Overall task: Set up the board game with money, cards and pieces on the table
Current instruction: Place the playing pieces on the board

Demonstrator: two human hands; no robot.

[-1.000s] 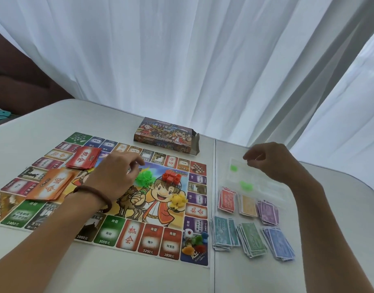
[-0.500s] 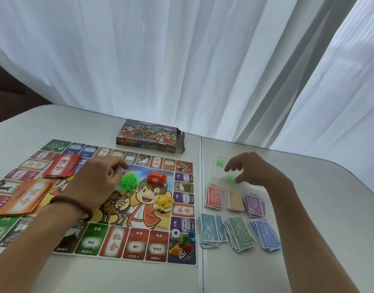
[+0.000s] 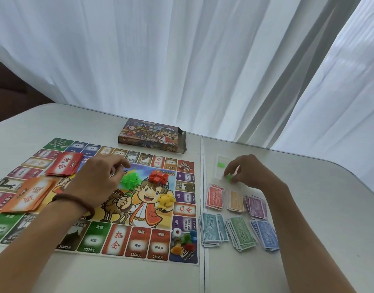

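Observation:
The colourful game board lies on the left half of the table. On its middle are small heaps of green pieces, red pieces and yellow pieces. My left hand hovers just left of the green heap with curled fingers; its fingertips are hidden. My right hand reaches onto a clear plastic bag and pinches a small green piece; another green piece lies in the bag. Red cards and orange cards lie on the board.
Several stacks of paper money lie in two rows right of the board. A die and coloured pawns sit on the board's near right corner. The game box stands at the back, before white curtains.
My right hand came down from above the clear bag onto the green piece. My left hand stayed by the green heap. The view shifted slightly.

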